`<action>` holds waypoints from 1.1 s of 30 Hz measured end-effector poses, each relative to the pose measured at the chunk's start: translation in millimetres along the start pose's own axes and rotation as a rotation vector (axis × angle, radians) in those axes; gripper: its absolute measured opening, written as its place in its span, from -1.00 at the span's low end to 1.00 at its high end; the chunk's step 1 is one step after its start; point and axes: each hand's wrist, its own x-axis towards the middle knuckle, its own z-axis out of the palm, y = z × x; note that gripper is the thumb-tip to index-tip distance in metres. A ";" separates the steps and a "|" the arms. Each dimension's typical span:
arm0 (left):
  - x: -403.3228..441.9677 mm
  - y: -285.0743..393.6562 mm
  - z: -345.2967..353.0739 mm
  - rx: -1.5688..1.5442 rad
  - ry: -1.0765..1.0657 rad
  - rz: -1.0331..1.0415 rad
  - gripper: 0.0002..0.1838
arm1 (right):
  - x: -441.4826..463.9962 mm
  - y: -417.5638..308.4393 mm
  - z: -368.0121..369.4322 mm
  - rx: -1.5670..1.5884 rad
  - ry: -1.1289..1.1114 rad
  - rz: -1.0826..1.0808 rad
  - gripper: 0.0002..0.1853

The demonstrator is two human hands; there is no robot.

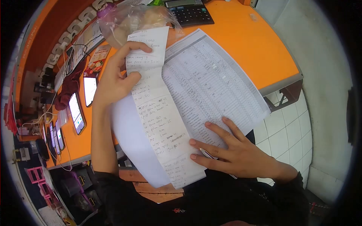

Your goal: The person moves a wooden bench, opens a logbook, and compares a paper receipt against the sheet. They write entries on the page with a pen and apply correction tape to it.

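A long creased strip of handwritten paper [152,96] runs down the middle of the view, with lists of words and numbers on it. My left hand [118,77] grips its upper part from the left, a bent finger and the thumb lying across its front. Beneath the strip lies a large printed table sheet [211,75] with rows of small figures. My right hand [237,152] rests on the papers, its fingers spread and touching the strip's lower right edge. A thin white pen [206,153] shows between two of its fingers, mostly hidden by the hand.
The orange desk [260,49] carries a black calculator [192,14] and a clear plastic bag [132,19] at the back. Several phones, including one with a lit screen [77,113], lie at left among cables. White floor tiles [288,128] show at right.
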 end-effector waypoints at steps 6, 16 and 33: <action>-0.8 -5.2 0.8 0.053 0.007 0.014 -0.43 | 0.3 1.4 2.5 -0.061 -0.002 -0.039 -0.37; 1.0 -13.9 6.2 0.032 0.037 0.026 -0.46 | -3.1 7.1 -1.8 -0.035 0.005 -0.026 -0.29; 0.6 -20.4 4.2 -0.056 0.041 -0.004 -0.44 | -5.2 84.6 -43.1 -0.198 0.488 0.176 -0.60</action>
